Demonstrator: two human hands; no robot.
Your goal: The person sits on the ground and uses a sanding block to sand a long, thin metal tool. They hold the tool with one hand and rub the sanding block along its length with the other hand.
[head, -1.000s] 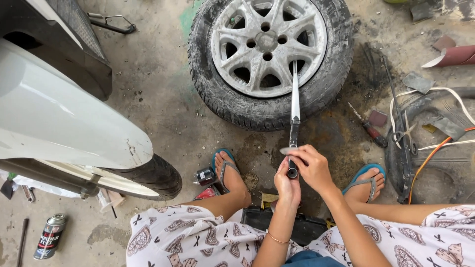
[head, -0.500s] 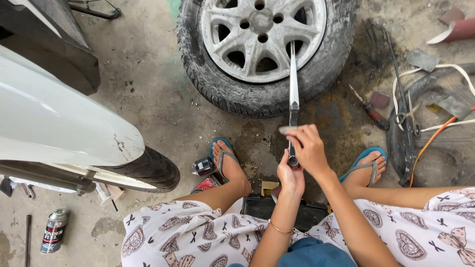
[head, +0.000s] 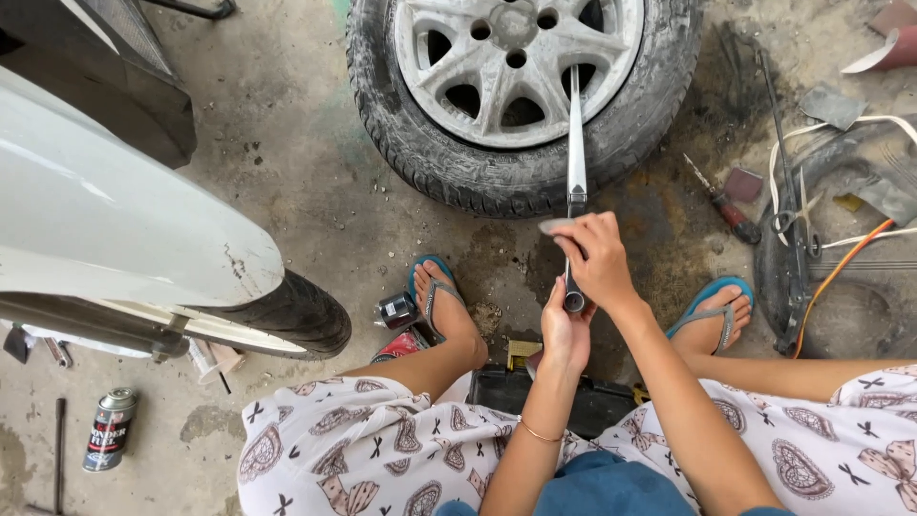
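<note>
**Both hands on a long metal bar, its tip in the wheel rim**

The right hand point(head: 597, 263) is closed around the upper part of the handle of a long metal bar point(head: 576, 153), fingers wrapped over it, with a small pale flat piece point(head: 554, 226) pinched at the fingertips at about ten o'clock from the knuckles. Just below it, at six o'clock, the left hand point(head: 565, 333) is closed around the butt end of the same bar, where a dark round cap shows between thumb and fingers. A thin bracelet sits on the left wrist.

The bar runs straight up toward twelve o'clock, and its far tip lies between the spokes of a dusty silver alloy rim point(head: 516, 57). That rim sits in a worn black tyre point(head: 420, 143) lying flat on the stained concrete floor point(head: 287, 172).

At eight o'clock from the hands, a foot in a blue flip-flop point(head: 439, 301) rests on the floor, a small dark cylinder point(head: 395, 310) touching its outer side. At three o'clock is the other blue flip-flop point(head: 712, 315). Between the knees lies a black case point(head: 535, 397).

Further out at two o'clock, a red-handled screwdriver point(head: 728, 205) lies near the tyre, with cables and scrap beyond. At nine o'clock is a white car fender point(head: 115, 220) over a black tyre, and at seven o'clock a spray can point(head: 107, 430) lies on the floor.
</note>
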